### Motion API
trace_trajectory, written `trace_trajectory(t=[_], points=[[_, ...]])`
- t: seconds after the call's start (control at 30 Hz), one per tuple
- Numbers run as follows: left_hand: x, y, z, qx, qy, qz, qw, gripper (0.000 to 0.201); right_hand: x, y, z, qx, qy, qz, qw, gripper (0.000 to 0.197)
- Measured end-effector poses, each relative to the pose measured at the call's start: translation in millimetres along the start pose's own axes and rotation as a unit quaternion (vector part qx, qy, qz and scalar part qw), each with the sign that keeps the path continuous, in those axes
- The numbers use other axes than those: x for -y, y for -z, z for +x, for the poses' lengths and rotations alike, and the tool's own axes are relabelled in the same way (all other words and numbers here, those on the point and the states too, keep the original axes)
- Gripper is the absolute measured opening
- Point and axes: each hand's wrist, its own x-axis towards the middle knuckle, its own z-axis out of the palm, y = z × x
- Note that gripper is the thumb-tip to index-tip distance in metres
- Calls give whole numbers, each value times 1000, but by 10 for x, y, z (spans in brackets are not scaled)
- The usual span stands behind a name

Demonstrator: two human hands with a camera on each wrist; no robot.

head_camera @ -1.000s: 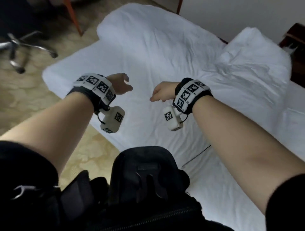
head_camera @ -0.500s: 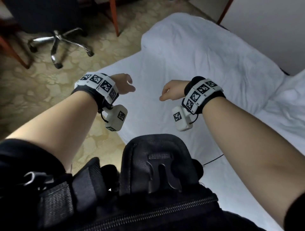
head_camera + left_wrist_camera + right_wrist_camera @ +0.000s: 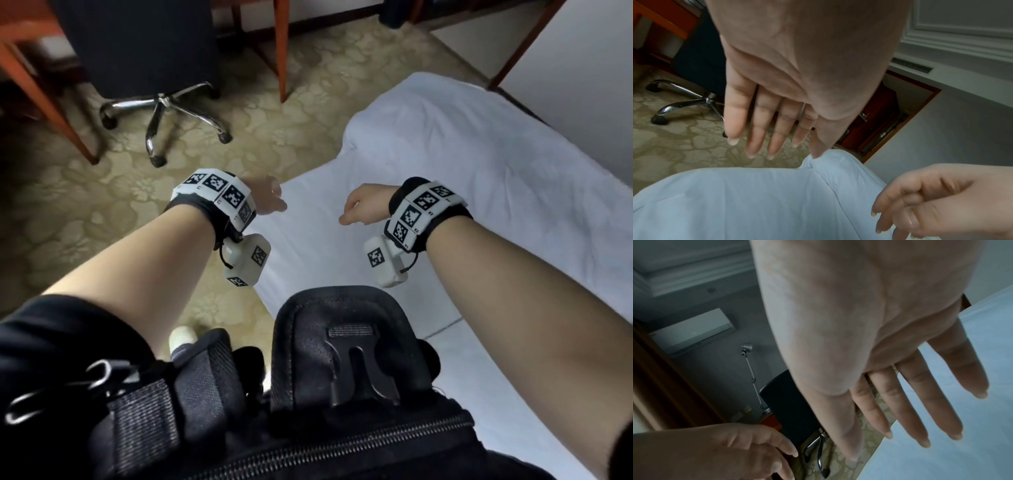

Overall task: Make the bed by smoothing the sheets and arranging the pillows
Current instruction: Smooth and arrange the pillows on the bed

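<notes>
While both my hands hang in the air above the near corner of the bed (image 3: pixel 308 219), neither has hold of anything: my left hand (image 3: pixel 269 198) is over the corner's edge with its fingers (image 3: pixel 756 129) straight and a little spread, and my right hand (image 3: pixel 363 209) is further in over the mattress, its fingers (image 3: pixel 920 402) loosely extended and empty too. Under them lies the flat white sheet (image 3: pixel 735 203), smooth on the near part of the bed, and beyond it, toward the far side by the wall, a thicker white quilt (image 3: pixel 479 171) sits raised in a soft, faintly creased mound with a rounded end. No pillow shows from here. Cloth like this I judge to be light and limp, with no stiffness to push against; it will bunch if I shove it, so flat palms drawn outward toward the edges should serve for smoothing. For the quilt, I would pinch the hem at its rounded corner and pull it taut along the bed's side. Beside the bed the floor is a pale carpet (image 3: pixel 85 222) with a flowered pattern, on which stand a swivel chair (image 3: pixel 164 109) with shiny chrome legs and some red-brown wooden furniture legs (image 3: pixel 282 51).
</notes>
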Motion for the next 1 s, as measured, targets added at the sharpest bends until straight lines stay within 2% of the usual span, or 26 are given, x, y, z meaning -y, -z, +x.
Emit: trace_trajectory(t=[0.2,0.37,0.47,0.57,0.7,0.87,1.0], points=[[1031,599,433,24,-42,26,999,47,1032,171,668,-9,-47,75,996,45],[1693,1099,723,78,-82,14,993,23,1787,359,964,4,-78,160,984,42],[1977,1252,1003,77,-96,14,992,37,2050,442,1187,-8,-106,213,971,43],[2131,1335,1344,107,-116,35,987,36,2166,531,1463,17,-126,227,965,47],[2201,1445,1969,134,-128,48,982,44,2190,713,1948,-14,-134,278,951,50],[2074,1850,2956,122,-154,69,978,46,2071,1201,2695,-45,-138,303,942,42],[1868,2373,3703,99,-187,74,975,43,1905,1755,3172,-72,-146,330,930,44]])
